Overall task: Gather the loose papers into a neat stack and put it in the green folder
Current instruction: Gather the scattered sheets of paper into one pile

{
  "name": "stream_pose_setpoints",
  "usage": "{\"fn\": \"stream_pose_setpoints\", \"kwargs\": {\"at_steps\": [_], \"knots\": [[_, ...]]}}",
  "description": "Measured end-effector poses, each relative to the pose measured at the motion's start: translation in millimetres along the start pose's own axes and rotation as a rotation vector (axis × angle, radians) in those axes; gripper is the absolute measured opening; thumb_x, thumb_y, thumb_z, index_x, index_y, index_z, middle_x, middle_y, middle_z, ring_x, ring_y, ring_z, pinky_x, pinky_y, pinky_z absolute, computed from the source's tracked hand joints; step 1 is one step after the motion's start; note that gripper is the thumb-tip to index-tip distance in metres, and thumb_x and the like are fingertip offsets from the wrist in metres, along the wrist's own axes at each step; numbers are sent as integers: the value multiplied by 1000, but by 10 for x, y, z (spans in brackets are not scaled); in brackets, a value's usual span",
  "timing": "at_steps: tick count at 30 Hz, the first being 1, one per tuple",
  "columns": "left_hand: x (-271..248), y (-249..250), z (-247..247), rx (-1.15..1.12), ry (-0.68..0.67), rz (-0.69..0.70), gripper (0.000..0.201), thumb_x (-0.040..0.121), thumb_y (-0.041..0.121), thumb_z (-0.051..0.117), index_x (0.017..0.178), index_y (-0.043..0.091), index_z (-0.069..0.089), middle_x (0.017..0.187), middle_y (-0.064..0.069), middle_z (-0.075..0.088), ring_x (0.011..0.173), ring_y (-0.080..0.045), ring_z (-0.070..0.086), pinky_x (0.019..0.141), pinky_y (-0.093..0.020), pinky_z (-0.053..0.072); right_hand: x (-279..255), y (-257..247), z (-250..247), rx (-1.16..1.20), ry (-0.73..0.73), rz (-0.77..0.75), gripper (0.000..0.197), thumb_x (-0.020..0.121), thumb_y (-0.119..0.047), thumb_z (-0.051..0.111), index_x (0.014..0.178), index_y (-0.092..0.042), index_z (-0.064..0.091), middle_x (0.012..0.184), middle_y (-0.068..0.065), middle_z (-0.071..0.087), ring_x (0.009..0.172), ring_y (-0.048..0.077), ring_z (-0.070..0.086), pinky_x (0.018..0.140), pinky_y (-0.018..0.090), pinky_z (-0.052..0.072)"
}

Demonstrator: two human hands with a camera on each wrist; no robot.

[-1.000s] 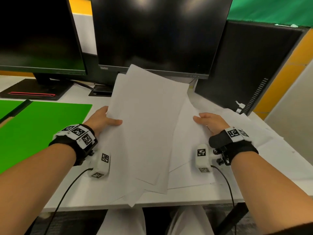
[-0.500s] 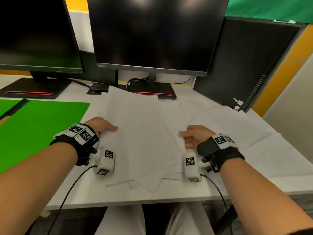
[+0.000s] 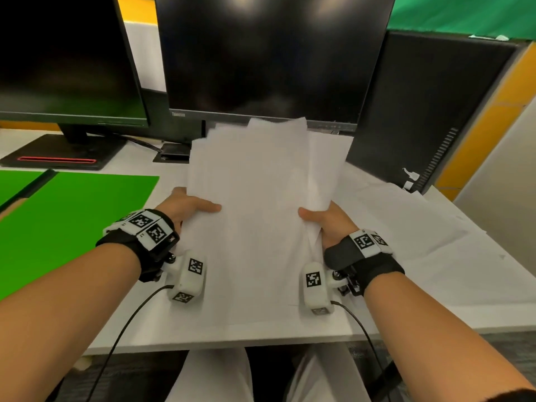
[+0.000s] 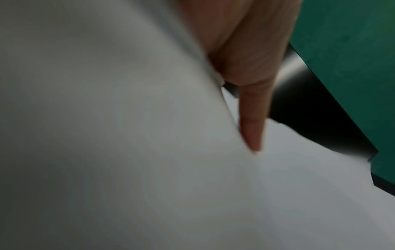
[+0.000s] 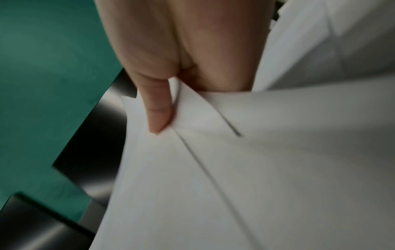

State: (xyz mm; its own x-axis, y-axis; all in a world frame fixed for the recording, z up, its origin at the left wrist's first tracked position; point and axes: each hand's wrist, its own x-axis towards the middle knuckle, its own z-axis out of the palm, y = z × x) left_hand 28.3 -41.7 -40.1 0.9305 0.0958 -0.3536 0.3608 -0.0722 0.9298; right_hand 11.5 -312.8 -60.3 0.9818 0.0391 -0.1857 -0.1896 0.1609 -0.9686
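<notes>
A rough stack of white papers (image 3: 261,198) stands tilted up from the desk in front of the middle monitor, its top edges uneven. My left hand (image 3: 188,206) grips its left edge, thumb on the front sheet. My right hand (image 3: 322,219) grips the right edge, thumb (image 5: 158,116) pressed on the sheets (image 5: 235,169). The left wrist view shows my thumb (image 4: 252,128) lying on the paper (image 4: 107,135). The open green folder (image 3: 66,216) lies flat at the left. More loose sheets (image 3: 406,227) lie on the desk to the right.
Two dark monitors (image 3: 269,53) stand at the back, their black bases (image 3: 58,155) on the white desk (image 3: 203,335). A black computer case (image 3: 420,111) stands at the right rear. Cables run from both wrist cameras over the front edge.
The papers lay flat under both hands half a second ago; now both hands have raised them upright again and drawn their sides closer together.
</notes>
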Motion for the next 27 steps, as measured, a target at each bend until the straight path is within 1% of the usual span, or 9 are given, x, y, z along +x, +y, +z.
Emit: {"fn": "stream_pose_setpoints", "kwargs": {"at_steps": [3,7,10,13,16,20,23,25,27], "knots": [[-45,-23,-29,11,-165,18,48,74,1,70,121,7,60,113,-14,69,78,-24,72,59,-31,59,-46,-53,-3,123,-27,18,64,72,-26,77,130,-10,53,123,14,64,114,33,60,99,48,46],[-57,7,10,-2,-214,61,39,77,-8,62,114,7,63,105,-14,70,85,-30,68,60,-33,60,12,-74,123,-136,68,-11,88,41,-35,92,118,-5,61,115,16,68,106,33,64,97,50,49],[-25,13,-43,-101,-216,92,39,67,-2,73,105,9,66,101,-10,75,76,-26,74,60,-33,60,-21,-148,113,47,129,-28,53,68,-18,81,116,-3,64,113,18,69,104,35,66,97,51,49],[-44,-18,-62,-63,-315,51,63,46,12,89,105,13,69,96,-9,77,80,-24,75,64,-33,60,-58,-217,160,95,-82,-17,47,84,-18,67,129,-10,55,124,13,64,114,31,61,101,47,47],[-39,-25,-84,29,-251,8,39,73,-1,70,112,7,65,99,-15,73,90,-32,70,69,-40,60,-14,-304,236,-335,-97,-25,57,84,-26,66,136,-14,45,131,4,57,123,24,53,102,39,44],[41,-32,-402,115,-46,-57,38,80,-4,64,117,-1,60,85,-17,74,85,-35,65,75,-50,56,103,-454,-198,-718,312,109,84,77,-44,70,144,-13,30,150,11,36,134,32,39,109,40,34],[85,-102,-597,176,35,-150,28,83,-6,60,110,1,58,54,-12,70,74,-32,61,61,-45,57,0,-397,-464,-1347,174,210,73,80,-27,70,144,-23,35,153,11,27,139,34,32,115,39,27],[87,-142,-596,278,46,-190,28,82,-6,62,109,-9,58,63,-18,69,80,-37,62,79,-52,53,-28,-269,-448,-1616,83,164,57,82,-29,64,136,-27,46,148,9,35,134,34,38,112,40,33],[87,-161,-547,327,46,-211,27,80,-6,64,106,-13,58,71,-21,70,90,-42,62,91,-58,47,20,-212,-340,-1522,71,211,61,77,-30,68,134,-23,49,145,7,36,134,35,37,111,42,34]]}}
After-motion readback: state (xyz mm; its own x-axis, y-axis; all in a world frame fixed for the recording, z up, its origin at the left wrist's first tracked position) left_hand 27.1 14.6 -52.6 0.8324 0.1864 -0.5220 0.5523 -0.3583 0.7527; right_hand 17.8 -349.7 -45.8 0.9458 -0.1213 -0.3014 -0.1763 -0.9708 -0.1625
